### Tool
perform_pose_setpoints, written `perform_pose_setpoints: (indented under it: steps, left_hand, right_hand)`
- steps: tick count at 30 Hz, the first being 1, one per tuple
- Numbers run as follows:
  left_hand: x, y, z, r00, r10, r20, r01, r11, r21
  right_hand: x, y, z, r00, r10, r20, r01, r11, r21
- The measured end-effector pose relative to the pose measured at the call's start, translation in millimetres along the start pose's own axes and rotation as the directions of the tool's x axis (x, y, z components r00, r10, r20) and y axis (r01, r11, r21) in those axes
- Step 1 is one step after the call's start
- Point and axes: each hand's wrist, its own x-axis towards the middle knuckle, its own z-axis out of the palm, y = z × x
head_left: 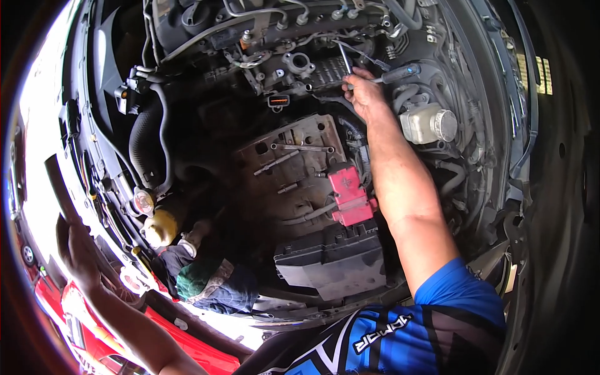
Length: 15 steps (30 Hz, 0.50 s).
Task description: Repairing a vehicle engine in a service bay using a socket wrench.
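Note:
My right hand (364,95) reaches deep into the engine bay, its fingers closed round a slim shiny metal tool (345,59). The tool's far end points at the engine's side; its kind cannot be made out. Beside that hand lies a dark handle with a blue end (401,74); whether my fingers touch it is unclear. At the far left, against bright light, my left hand (80,256) is closed on a dark, flat, bar-shaped thing (59,181). On the brown metal tray (253,184) lie a wrench (303,148), a thin metal bar (273,162) and a short metal piece (287,188).
A red plastic cover (347,190) and a black box (331,262) stand near my body. Right of my forearm sits a white fluid reservoir (428,124). Left are a yellow cap (161,228), a bundled cloth (215,284) and a ribbed black hose (147,147). A red car stands beyond.

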Motion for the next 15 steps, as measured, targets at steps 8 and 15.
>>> perform_pose_setpoints:
  steps: [8, 15]
  left_hand:
    - [-22.0, 182.1, 193.6, 0.533, -0.064, 0.844, 0.643, 0.679, -0.354]
    - [20.9, 228.5, 325.3, 0.187, 0.218, 0.958, 0.635, 0.717, -0.287]
  right_hand:
    - [36.4, 39.1, -6.2, 0.929, -0.358, -0.096, 0.309, 0.892, -0.33]
    - [20.2, 39.3, 25.4, 0.964, -0.231, 0.133, 0.212, 0.967, 0.143]
